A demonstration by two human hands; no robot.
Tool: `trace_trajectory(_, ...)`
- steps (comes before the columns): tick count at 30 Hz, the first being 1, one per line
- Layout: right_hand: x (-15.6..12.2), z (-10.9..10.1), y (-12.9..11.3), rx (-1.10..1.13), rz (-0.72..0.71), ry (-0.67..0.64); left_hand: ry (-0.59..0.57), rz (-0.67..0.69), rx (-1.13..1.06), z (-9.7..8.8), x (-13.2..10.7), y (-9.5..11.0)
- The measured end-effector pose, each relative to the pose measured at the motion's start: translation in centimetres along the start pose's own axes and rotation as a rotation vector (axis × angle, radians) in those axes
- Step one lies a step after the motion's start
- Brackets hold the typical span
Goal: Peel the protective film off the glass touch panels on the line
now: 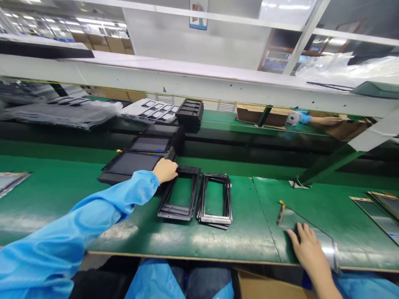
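My left hand [166, 170], in a blue sleeve, reaches across the bench with its fingers closed at the upper left corner of a black rectangular frame [176, 211]. That frame tops a loose pile; its fingertips are partly hidden. A second pile of black frames [215, 218] lies just to the right. Behind my left wrist, dark display screens [131, 163] rest in black trays. On the right, my right hand [308, 247] lies with fingers spread over a thin glass display panel [322, 241] near the bench's front edge, touching it.
More panels [374, 214] lie at the far right, another at the left edge [11, 180]. A slanted post [327, 164] stands on the green bench [243, 245]. Behind are a black tray stack [189, 112], plastic-wrapped sheets [62, 114] and another person's hand [326, 121] by cardboard.
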State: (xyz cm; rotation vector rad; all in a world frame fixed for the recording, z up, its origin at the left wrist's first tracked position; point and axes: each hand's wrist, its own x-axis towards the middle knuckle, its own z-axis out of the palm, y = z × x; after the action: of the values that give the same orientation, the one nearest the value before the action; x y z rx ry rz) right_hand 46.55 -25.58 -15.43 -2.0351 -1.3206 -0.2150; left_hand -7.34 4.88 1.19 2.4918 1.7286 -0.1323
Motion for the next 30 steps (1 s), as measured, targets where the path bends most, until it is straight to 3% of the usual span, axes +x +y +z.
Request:
trace_trajectory(4,-7.0,-0.4,-2.8,-0.071,-0.070,-0.230,-0.023,-0.042,-0.042,-0.5,0.5,0.2)
trace_trajectory(7,-9.9,-1.7,-5.1,-0.086,-0.149,-0.310,0.020,-0.039,-0.136,-2.1,0.4,-0.9)
trace_trajectory(11,-10.5,-3.5,-6.7,-0.067,-0.194,-0.269,0.081,-0.024,-0.325,-3.3,-0.9,-2.4)
trace_trajectory(15,-9.7,-5.3,-8.1,-0.023,-0.228,-0.222,0.123,-0.055,-0.450,-2.6,-1.7,-2.3)
trace_trajectory(19,-8.5,-7.6,-10.3,0.036,-0.226,-0.065,0.151,-0.115,-0.586,-1.9,-0.8,-1.6)
trace_trajectory(22,-7.8,-8.9,-12.5,0.101,-0.124,0.114,0.112,-0.133,-0.785,-2.2,-0.3,-1.3)
trace_trajectory(25,-7.5,-9.0,-15.4,0.270,0.109,0.237,0.094,-0.113,-1.001,-3.0,-1.2,-1.1)
trace_trajectory(28,-7.8,-7.9,-19.2,0.664,0.393,0.145,0.135,-0.085,-1.158,-3.9,-3.8,-0.2)
trace_trajectory(30,-8.2,-6.9,-21.9,0.929,0.501,0.046,0.165,-0.058,-1.225,-4.0,-6.5,1.3)
